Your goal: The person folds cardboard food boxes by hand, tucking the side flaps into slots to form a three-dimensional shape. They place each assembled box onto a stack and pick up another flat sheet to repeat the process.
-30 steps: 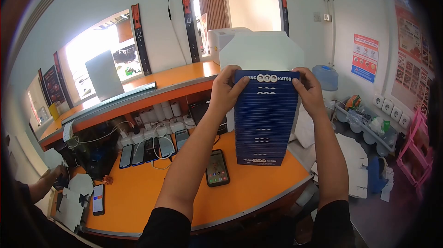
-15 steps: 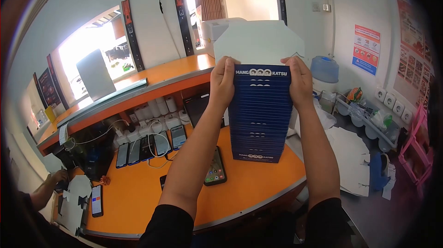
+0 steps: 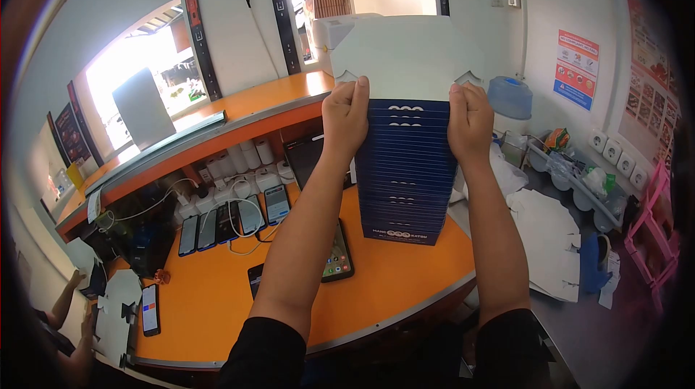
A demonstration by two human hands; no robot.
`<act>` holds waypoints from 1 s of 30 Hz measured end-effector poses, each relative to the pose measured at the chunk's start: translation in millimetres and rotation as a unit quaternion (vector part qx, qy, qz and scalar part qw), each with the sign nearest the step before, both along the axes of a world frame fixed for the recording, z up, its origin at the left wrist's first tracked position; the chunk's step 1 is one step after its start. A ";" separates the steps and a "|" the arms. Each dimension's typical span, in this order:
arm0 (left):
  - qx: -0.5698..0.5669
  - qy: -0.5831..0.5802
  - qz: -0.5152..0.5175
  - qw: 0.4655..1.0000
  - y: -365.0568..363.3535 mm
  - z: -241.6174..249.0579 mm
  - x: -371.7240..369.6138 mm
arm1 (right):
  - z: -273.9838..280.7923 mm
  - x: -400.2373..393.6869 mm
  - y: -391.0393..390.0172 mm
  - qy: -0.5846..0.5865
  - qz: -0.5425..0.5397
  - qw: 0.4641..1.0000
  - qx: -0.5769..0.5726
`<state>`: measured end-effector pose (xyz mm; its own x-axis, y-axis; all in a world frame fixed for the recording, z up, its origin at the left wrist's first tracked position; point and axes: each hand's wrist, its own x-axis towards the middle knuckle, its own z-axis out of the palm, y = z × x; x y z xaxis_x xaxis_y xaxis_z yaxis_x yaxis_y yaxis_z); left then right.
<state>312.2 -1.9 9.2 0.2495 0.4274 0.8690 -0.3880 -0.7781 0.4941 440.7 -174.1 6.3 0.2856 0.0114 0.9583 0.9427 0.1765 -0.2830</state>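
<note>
A tall stack of dark blue boxes [image 3: 407, 164] with white lettering stands on the orange counter. Its top piece, a pale cardboard sheet [image 3: 405, 56], is spread upward and outward at the far side. My left hand [image 3: 346, 117] grips the left edge of this sheet at the top of the stack, fingers curled. Gripping the right edge, my right hand [image 3: 470, 119] has its thumb up and fingers folded. The boxes below are stacked flush between my forearms.
Several phones [image 3: 250, 215] with white cables lie on the orange counter [image 3: 391, 295]. A tablet [image 3: 339, 258] is beside the stack. Flat white cardboard [image 3: 543, 244] lies at right near a blue-lidded water jug [image 3: 510, 98]. Another person's arms [image 3: 81, 324] show at far left.
Both hands have closed more and shifted slightly up with the view. The lettered front edge at the top of the stack no longer shows. The other person's arms have moved.
</note>
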 end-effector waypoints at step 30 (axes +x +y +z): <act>-0.130 0.028 -0.218 0.967 11.3 -22.7 0.8 | -24.3 16.0 1.6 0.084 0.199 0.976 -0.017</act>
<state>312.9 9.4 -13.5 0.4990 0.4728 0.7263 -0.6179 -0.3935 0.6807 456.7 -172.5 -18.1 0.4058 0.1850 0.8950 0.7409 0.5068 -0.4407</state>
